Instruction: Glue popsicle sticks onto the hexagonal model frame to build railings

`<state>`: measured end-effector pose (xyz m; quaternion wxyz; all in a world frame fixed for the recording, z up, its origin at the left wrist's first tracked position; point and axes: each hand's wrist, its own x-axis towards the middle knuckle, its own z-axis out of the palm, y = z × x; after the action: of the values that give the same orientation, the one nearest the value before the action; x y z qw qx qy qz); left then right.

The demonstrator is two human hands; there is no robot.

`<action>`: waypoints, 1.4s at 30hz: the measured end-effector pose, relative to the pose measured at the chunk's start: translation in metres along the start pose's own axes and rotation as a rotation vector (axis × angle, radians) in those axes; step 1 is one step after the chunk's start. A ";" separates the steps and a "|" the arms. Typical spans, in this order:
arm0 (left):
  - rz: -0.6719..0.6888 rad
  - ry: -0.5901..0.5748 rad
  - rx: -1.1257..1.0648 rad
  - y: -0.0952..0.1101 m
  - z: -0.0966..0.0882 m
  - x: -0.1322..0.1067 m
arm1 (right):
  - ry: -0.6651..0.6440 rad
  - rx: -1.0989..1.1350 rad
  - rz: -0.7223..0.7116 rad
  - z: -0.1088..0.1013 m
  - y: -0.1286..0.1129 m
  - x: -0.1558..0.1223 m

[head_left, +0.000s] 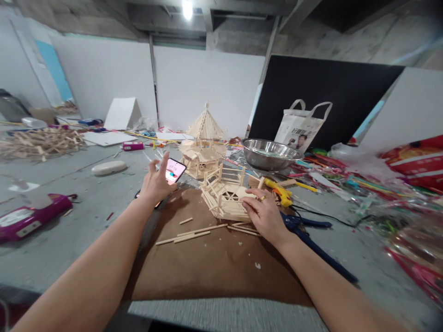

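My left hand [155, 182] is over a smartphone [177, 168] with its screen lit, lying at the left edge of a brown mat [221, 267]. Its fingers are apart, with the index raised and the thumb by the screen. My right hand [266, 214] grips the right side of a six-sided model base [224, 213] made of thin wooden sticks, with upright posts and a railing. A ring is on one finger. Several loose wooden sticks [194, 234] lie on the mat in front of the base. Behind it stands a wooden stick pavilion [204, 138] with a pointed roof.
Right of the base lie a yellow glue gun [279, 191] with a black cord and blue-handled cutters [318, 246]. A metal bowl [270, 157] and a white bag [301, 127] stand behind. Left are a purple power strip [34, 216], a white case [109, 168] and a stick pile [41, 142].
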<state>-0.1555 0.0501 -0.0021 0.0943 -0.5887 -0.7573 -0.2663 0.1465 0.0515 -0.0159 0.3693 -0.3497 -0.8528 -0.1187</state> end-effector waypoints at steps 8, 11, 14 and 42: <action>-0.018 -0.012 -0.065 -0.002 -0.001 0.000 | 0.000 -0.001 0.001 -0.001 0.000 0.001; -0.027 -0.062 -0.048 -0.007 0.001 0.001 | 0.001 0.000 -0.007 -0.001 0.000 0.001; -0.060 -0.126 -0.011 -0.013 0.005 0.003 | -0.003 0.004 -0.003 0.000 0.000 0.000; 0.265 -0.437 -0.364 0.057 -0.031 -0.023 | -0.003 0.018 0.013 -0.011 0.004 -0.002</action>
<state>-0.1009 0.0242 0.0306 -0.1437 -0.7328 -0.6163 -0.2503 0.1568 0.0482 -0.0100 0.3718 -0.3523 -0.8521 -0.1082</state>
